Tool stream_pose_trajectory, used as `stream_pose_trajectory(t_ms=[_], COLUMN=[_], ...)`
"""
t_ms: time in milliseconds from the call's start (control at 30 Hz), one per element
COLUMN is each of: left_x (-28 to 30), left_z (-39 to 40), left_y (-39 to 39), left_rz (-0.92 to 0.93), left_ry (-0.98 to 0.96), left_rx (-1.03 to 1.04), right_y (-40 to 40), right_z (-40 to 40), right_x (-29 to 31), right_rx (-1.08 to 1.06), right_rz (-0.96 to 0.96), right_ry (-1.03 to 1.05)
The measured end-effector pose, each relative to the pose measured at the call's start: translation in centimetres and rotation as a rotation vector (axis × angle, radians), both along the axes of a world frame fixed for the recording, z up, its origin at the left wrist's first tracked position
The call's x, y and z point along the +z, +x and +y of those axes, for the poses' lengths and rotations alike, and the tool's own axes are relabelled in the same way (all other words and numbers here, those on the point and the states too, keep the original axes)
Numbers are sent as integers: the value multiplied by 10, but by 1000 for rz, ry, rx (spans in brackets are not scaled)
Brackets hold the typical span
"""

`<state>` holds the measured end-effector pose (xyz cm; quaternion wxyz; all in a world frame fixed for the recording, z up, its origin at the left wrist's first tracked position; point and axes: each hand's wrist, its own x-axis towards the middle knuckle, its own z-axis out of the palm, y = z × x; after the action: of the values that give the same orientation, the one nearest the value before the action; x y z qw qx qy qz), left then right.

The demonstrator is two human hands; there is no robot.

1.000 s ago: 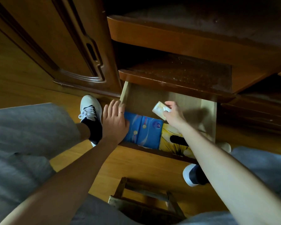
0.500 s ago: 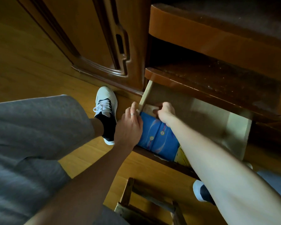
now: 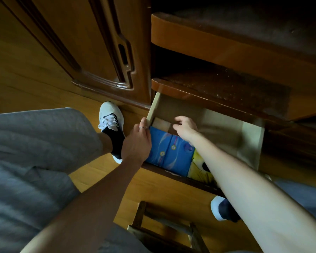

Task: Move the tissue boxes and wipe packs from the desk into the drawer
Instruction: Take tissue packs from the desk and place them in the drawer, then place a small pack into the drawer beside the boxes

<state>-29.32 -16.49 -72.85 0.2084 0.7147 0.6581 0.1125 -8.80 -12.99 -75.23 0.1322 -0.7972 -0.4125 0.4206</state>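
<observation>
A home room: wooden floor (image 3: 35,73), carved cabinet door (image 3: 98,42), wooden drawer (image 3: 252,136).

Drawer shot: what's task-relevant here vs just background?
Job:
open pale wooden drawer
blue patterned packs
yellow pack
small pale pack
left hand
right hand

Background:
white sneaker
wooden stool
carved cabinet door

A wood floor (image 3: 35,73) in warm yellow-brown fills the left side and runs under the furniture. A dark brown cabinet door (image 3: 91,42) with raised moulding and a recessed handle (image 3: 123,53) stands at upper left. Right of it, two rounded shelves (image 3: 226,52) jut out, their tops dusty. A wooden stool (image 3: 164,232) stands at the bottom edge. The light is dim.
</observation>
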Motion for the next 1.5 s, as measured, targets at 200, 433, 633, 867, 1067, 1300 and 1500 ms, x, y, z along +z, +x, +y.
stream_pose_trajectory(t_ms=[200, 433, 633, 867, 1067, 1300, 1500], left_x=[24, 139, 308, 443, 413, 366, 411], left_z=[-3, -17, -9, 48, 72, 90, 96], left_y=[9, 83, 144, 206, 204, 191, 211], left_rz=[-66, -233, -327, -288, -20, -12, -73], left_ry=[129, 395, 876, 989, 556, 485, 653], left_rx=[-58, -429, -669, -640, -568, -625, -917], right_y=[42, 109, 145, 188, 245, 221, 187], right_z=[-52, -116, -145, -149, -128, -96, -87], right_x=[49, 167, 329, 453, 448, 403, 442], right_rx=[-3, -53, -92, -66, -421, -208, 208], right_rz=[133, 108, 100, -246, -959, -808, -400], right_ry=[52, 226, 620, 976, 556, 437, 725])
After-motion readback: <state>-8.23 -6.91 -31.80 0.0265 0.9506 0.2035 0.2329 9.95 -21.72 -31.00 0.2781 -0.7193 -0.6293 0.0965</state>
